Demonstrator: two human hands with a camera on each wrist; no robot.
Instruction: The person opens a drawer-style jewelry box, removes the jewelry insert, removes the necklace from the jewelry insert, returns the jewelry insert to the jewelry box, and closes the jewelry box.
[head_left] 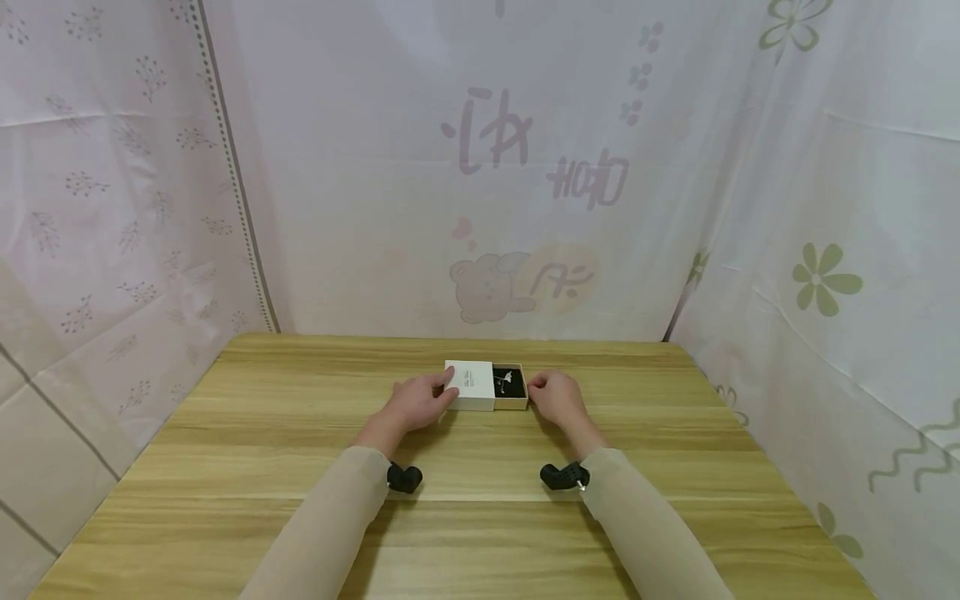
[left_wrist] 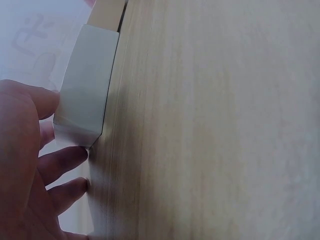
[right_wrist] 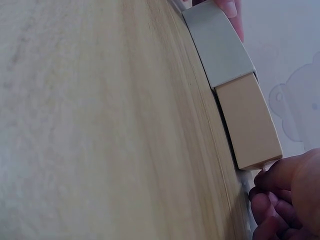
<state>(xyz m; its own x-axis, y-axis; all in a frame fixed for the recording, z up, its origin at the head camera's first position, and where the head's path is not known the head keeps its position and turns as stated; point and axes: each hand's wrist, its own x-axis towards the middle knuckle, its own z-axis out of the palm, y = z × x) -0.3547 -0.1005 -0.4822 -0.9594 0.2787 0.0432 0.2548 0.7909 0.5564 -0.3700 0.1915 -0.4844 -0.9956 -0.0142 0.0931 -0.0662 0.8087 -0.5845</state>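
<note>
A white slide-out jewelry box lies on the wooden table, its sleeve [head_left: 474, 382] on the left and its tan drawer [right_wrist: 248, 122] partly out to the right. Inside the drawer, a silver flower-shaped piece of jewelry [head_left: 507, 378] rests on a black insert [head_left: 516, 389]. My left hand [head_left: 420, 400] holds the sleeve at its left end, with the thumb [left_wrist: 47, 102] over the upper edge. At the drawer's right end, my right hand [head_left: 558, 397] pinches a small pale pull tab [right_wrist: 268, 165] between thumb and forefinger; the other fingers are curled.
The wooden tabletop [head_left: 480, 533] spreads around the box. Behind it hangs a printed curtain [head_left: 360, 208], with more patterned cloth [head_left: 847, 358] along the right side. Black wrist cameras [head_left: 405, 477] sit at both sleeve cuffs.
</note>
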